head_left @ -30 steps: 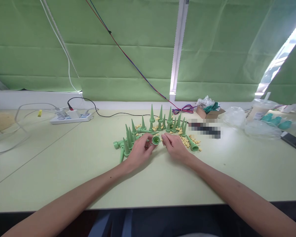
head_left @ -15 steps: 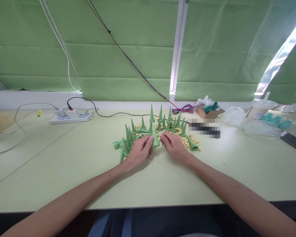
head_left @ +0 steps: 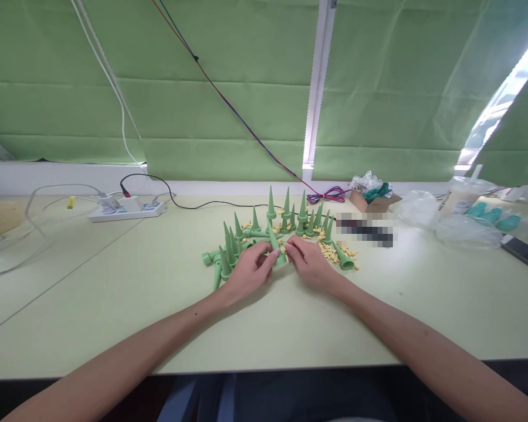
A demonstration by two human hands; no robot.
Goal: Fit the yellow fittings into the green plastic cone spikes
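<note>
My left hand is closed on a green plastic cone, its pointed end tilted up and to the left. Close against the cone's right side, my right hand pinches a small yellow plastic piece, mostly covered by the fingertips. Several more green cones stand or lie left of and behind the hands, some stacked on each other. Loose yellow pieces are scattered to the right of my right hand, beside a green cone lying on its side.
A white power strip with cables is at the back left. Behind the cones to the right are coiled wires and a cardboard box. Farther right are plastic bags, a drink cup and a dark phone.
The held cone has tilted more to the left and its wide end has dropped slightly. The right fingertips with the yellow piece have come closer to it.
</note>
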